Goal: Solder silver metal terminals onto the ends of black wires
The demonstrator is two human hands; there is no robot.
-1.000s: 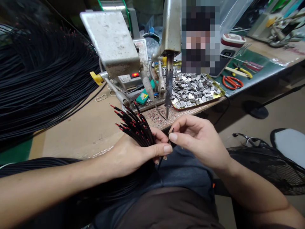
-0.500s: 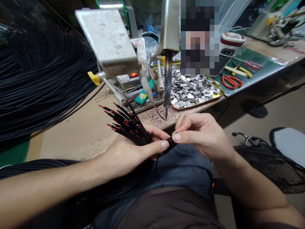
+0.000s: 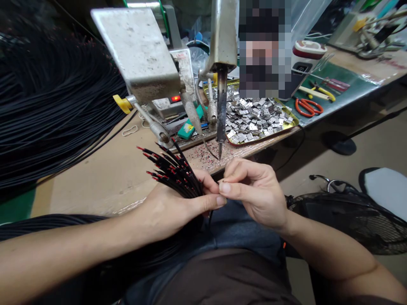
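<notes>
My left hand (image 3: 178, 209) is closed round a bundle of black cables (image 3: 178, 171), whose ends fan out up and to the left with short red and dark wire tips. Close beside its thumb, my right hand (image 3: 254, 190) pinches the end of a black cable between thumb and forefinger; the pinched tip is mostly hidden. Just above the right hand, the soldering iron (image 3: 221, 110) points straight down from its holder. A thin solder wire (image 3: 208, 148) curves from a metal nozzle (image 3: 192, 114) towards the iron's tip.
Behind the iron, a tray (image 3: 294, 123) holds many small metal connector shells. Orange-handled scissors (image 3: 308, 108) and yellow-handled pliers (image 3: 326, 94) lie to the right. A large heap of black cables (image 3: 57, 106) covers the left. A fan (image 3: 343, 220) stands low at right; a person is behind the bench.
My right hand has moved left and slightly down, closer to my left thumb, still pinching. The left hand keeps its hold on the bundle. The camera view has shifted slightly.
</notes>
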